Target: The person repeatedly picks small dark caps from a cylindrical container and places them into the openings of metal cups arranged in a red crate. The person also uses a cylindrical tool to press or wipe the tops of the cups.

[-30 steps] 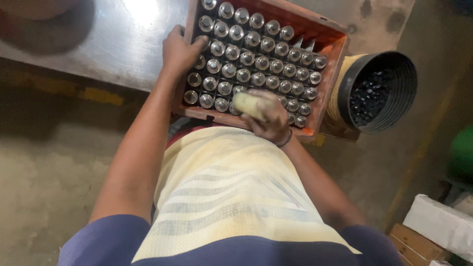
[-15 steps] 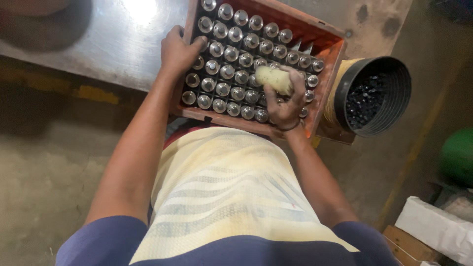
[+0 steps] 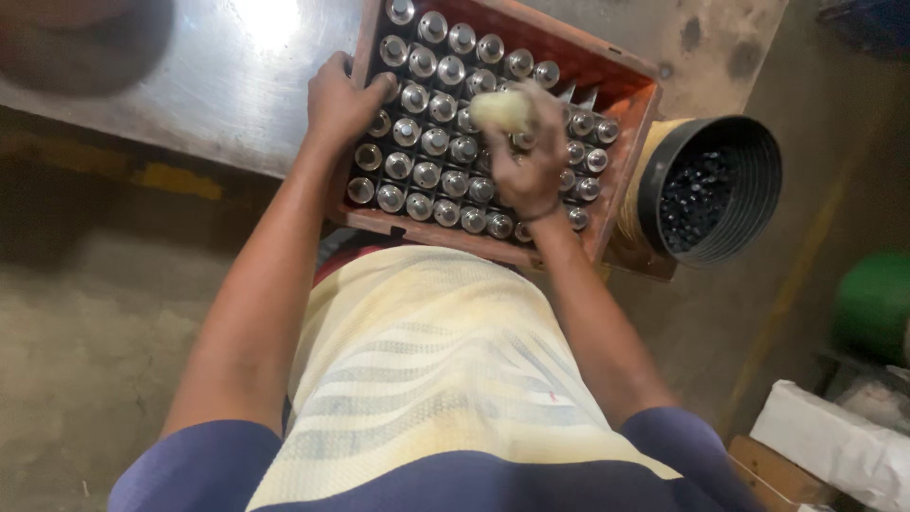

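Person wiping silver-capped bottles (image 3: 431, 142) in a red plastic crate (image 3: 626, 123).
Right hand (image 3: 526, 156) clutches a pale yellow cloth (image 3: 500, 109) over the crate's middle; left hand (image 3: 339, 100) grips the left rim.

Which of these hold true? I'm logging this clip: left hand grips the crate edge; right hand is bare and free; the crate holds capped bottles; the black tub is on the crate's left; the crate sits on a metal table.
1. Left hand grips the crate edge: true.
2. Right hand is bare and free: false, it holds a pale cloth.
3. Crate holds capped bottles: true.
4. Black tub left of crate: false, right.
5. Crate on metal table: true.
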`<act>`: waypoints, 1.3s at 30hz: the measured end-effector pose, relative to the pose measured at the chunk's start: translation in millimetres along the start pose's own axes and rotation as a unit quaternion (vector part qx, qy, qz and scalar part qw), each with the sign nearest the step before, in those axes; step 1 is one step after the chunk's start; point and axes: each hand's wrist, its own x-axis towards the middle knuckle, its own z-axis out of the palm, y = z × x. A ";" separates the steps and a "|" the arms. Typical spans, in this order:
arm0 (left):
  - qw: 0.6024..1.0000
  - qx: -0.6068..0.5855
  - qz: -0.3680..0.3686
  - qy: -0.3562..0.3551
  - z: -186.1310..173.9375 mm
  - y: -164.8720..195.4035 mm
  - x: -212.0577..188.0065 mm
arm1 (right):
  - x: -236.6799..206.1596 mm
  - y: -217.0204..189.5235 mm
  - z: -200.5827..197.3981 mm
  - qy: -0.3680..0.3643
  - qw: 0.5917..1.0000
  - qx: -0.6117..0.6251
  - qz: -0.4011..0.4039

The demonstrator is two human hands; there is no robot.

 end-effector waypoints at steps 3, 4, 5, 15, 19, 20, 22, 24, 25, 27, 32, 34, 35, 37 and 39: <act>1.000 0.006 0.000 0.005 1.9 -1.4 0.8 | -9.2 6.3 -13.2 0.060 0.994 -0.069 -0.064; 1.000 0.008 -0.002 0.002 2.4 -1.8 0.4 | -12.2 8.6 -17.5 0.032 0.994 -0.101 -0.020; 1.000 0.003 0.008 0.006 2.8 -1.7 0.0 | -14.4 11.0 -22.0 0.004 0.991 -0.135 0.024; 1.000 0.001 0.007 0.005 0.2 3.0 0.2 | 28.6 36.2 -24.7 -0.006 0.973 -0.225 0.055; 1.000 0.011 -0.014 -0.006 0.3 3.5 -0.1 | 42.8 28.9 -12.6 0.041 0.995 -0.094 -0.007; 1.000 0.009 -0.010 -0.004 0.2 3.7 -0.2 | 46.1 27.6 -7.8 -0.010 0.995 -0.098 -0.018; 1.000 0.009 -0.001 0.002 -0.3 4.2 0.7 | 53.7 27.0 1.5 -0.044 0.993 -0.100 -0.036; 1.000 0.012 -0.002 0.001 -0.7 4.6 1.7 | 63.3 28.8 9.7 -0.012 0.994 -0.094 -0.049; 1.000 0.010 -0.005 -0.001 -0.1 4.9 1.5 | 68.6 30.2 12.3 0.011 0.996 -0.069 -0.050; 1.000 -0.002 -0.027 -0.013 0.0 5.3 2.1 | 78.6 31.3 15.6 0.054 0.997 -0.018 -0.050; 1.000 -0.018 -0.004 -0.001 -0.2 6.0 -0.3 | 89.6 32.1 6.8 0.023 0.992 -0.124 -0.007; 1.000 -0.015 -0.010 -0.003 -0.2 6.8 -1.7 | 86.5 29.6 -1.1 0.071 0.991 -0.109 0.005; 1.000 -0.014 -0.013 -0.003 -0.6 7.2 -1.7 | 83.9 28.0 -5.4 0.092 0.990 -0.104 0.009; 1.000 -0.014 -0.014 -0.004 -0.4 8.0 -0.9 | 80.4 26.3 -11.8 0.083 0.989 -0.120 0.019; 1.000 -0.011 -0.001 -0.008 0.1 7.6 -0.4 | 79.6 25.9 -13.2 0.022 0.986 -0.162 0.036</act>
